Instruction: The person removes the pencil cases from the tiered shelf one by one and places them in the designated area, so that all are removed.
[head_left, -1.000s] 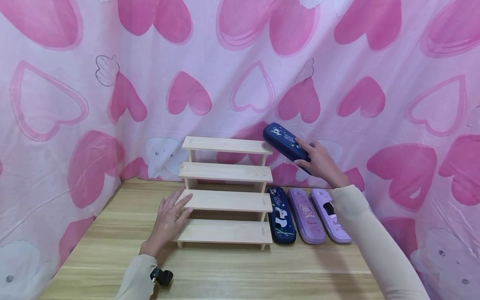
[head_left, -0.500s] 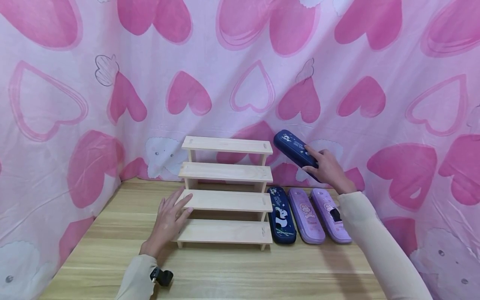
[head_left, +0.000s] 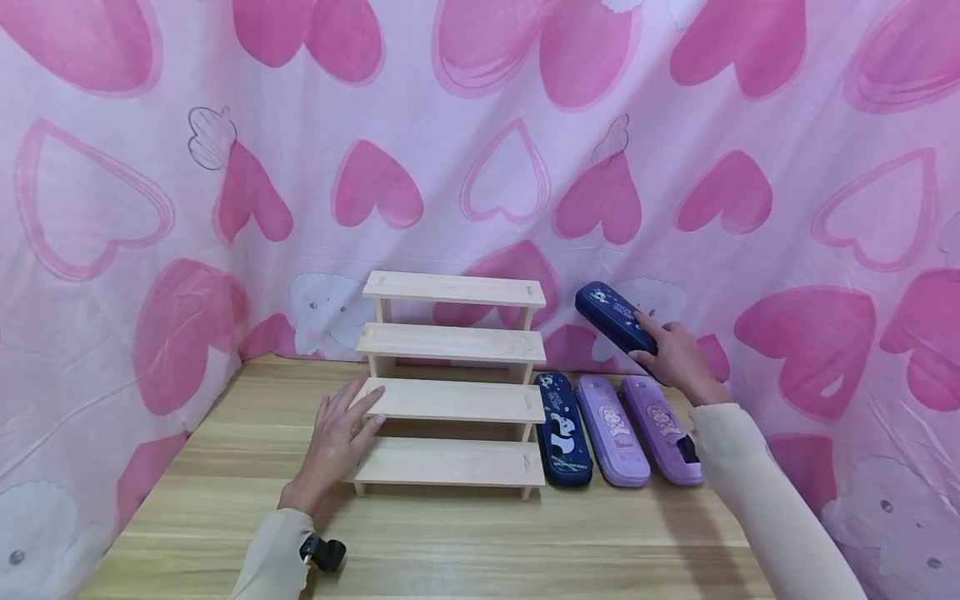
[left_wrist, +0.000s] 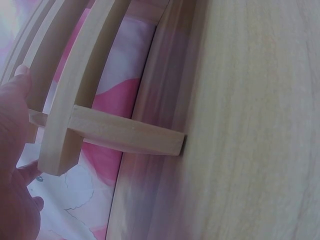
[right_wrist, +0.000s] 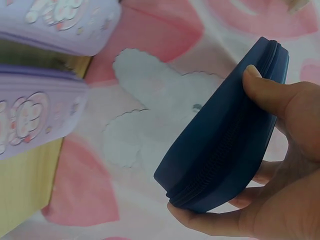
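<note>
In the head view my right hand point(head_left: 675, 358) holds a navy pencil case point(head_left: 615, 318) with a small panda print, tilted in the air to the right of the wooden step shelf point(head_left: 453, 400). The right wrist view shows my thumb and fingers round the navy case point(right_wrist: 225, 135), its zipper side facing the camera. My left hand point(head_left: 341, 442) touches the left end of the shelf's lower tiers, fingers extended; the left wrist view has the hand point(left_wrist: 15, 165) beside the shelf's board ends point(left_wrist: 60, 145).
Right of the shelf, another navy panda pencil case point(head_left: 564, 429) and two purple pencil cases, one in the middle point(head_left: 613, 431) and one at the right point(head_left: 662, 429), lie side by side on the wooden table point(head_left: 420, 550). A pink heart-patterned curtain point(head_left: 480, 108) hangs behind.
My right hand has carried the navy pencil case right and downward, away from the shelf's top tier. My left hand has kept its place at the shelf.
</note>
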